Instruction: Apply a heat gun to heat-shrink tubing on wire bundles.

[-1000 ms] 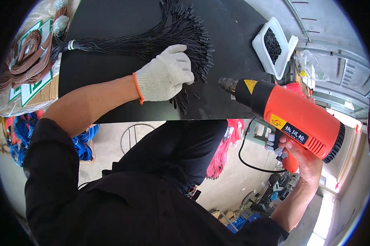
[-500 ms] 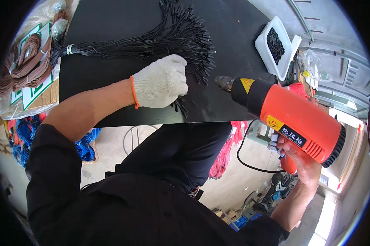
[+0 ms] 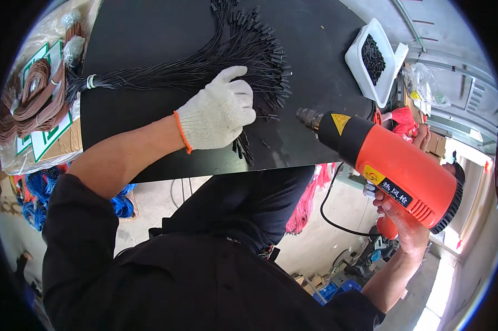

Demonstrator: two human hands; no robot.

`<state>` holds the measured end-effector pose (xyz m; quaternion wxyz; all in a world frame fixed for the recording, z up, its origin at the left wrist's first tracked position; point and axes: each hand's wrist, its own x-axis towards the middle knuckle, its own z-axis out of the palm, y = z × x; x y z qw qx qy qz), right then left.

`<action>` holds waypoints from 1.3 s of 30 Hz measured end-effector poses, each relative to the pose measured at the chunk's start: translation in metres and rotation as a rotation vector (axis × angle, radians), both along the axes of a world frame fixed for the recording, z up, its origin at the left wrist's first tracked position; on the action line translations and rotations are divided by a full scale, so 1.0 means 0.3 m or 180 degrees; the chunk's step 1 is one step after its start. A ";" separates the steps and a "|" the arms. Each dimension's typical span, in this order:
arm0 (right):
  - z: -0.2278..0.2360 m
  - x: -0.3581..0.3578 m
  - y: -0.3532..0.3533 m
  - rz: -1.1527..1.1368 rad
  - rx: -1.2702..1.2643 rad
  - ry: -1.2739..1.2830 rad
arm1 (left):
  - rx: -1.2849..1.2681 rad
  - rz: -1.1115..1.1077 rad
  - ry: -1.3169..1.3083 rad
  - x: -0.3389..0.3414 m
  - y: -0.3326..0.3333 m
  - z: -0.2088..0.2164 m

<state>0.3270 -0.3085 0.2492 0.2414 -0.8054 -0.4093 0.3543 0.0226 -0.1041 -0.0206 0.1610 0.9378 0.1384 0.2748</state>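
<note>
My left hand point(image 3: 220, 112), in a white knit glove with an orange cuff, lies over the near side of a fanned bundle of black wires point(image 3: 188, 69). Its index finger is stretched out, while the other fingers are curled. A small clump of black wire ends point(image 3: 242, 150) comes out beneath the curled fingers; the grip itself is hidden. My bare right hand point(image 3: 406, 218) holds the handle of an orange and black heat gun point(image 3: 395, 165). The gun's metal nozzle point(image 3: 309, 118) points left toward the wire ends, with a gap between them.
On the black table point(image 3: 150, 33), a white tub point(image 3: 352, 59) of small black pieces stands at the right. Coiled brown cords point(image 3: 39, 105) lie at the left. Blue cord bundles point(image 3: 36, 193) are below. The gun's black cord point(image 3: 337, 226) hangs down. Another person's hand point(image 3: 422, 135) shows behind the gun.
My left index finger has stretched out from the closed fingers. The heat gun has shifted slightly right and down in view. A short wire end now shows just right of the glove.
</note>
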 end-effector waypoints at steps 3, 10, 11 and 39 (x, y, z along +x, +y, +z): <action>-0.010 0.006 0.022 0.0130 0.0235 -0.0027 | 0.0191 0.0360 -0.0190 0.031 0.003 0.014; -0.009 -0.039 0.036 -0.0015 0.0442 -0.0090 | 0.0275 0.1163 -0.1171 0.021 0.024 0.018; -0.006 -0.028 0.027 -0.0048 0.0445 -0.0060 | 0.0343 0.1161 -0.1353 0.024 0.029 0.015; 0.036 -0.071 0.011 -0.0228 0.0077 0.0315 | -0.0104 0.0071 -0.0135 0.003 -0.006 0.001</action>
